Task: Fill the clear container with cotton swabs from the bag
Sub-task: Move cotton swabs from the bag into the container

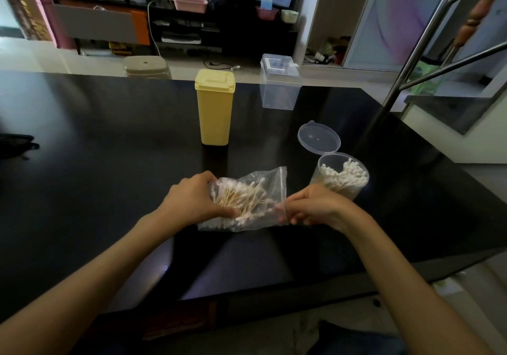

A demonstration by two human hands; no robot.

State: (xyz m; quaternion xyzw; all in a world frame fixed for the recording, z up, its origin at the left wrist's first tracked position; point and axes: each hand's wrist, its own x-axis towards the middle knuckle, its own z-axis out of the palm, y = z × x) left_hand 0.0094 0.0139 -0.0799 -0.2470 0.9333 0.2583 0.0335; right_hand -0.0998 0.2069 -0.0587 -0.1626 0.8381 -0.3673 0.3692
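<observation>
A clear plastic bag (260, 187) of wooden-stemmed cotton swabs (244, 199) lies on the black table (109, 179) in front of me. My left hand (192, 199) grips the bag's left end, thumb on top. My right hand (315, 206) pinches the bag's right edge. Just right of the bag stands the round clear container (343, 177), its hinged lid (319, 138) flipped open behind it. White swab tips show inside the container, bunched to the right side.
A tall yellow lidded box (215, 107) stands behind the bag. A clear rectangular box (279, 85) sits at the table's far edge. A dark object (16, 146) lies at the left edge. Metal rails (428, 41) rise at the right.
</observation>
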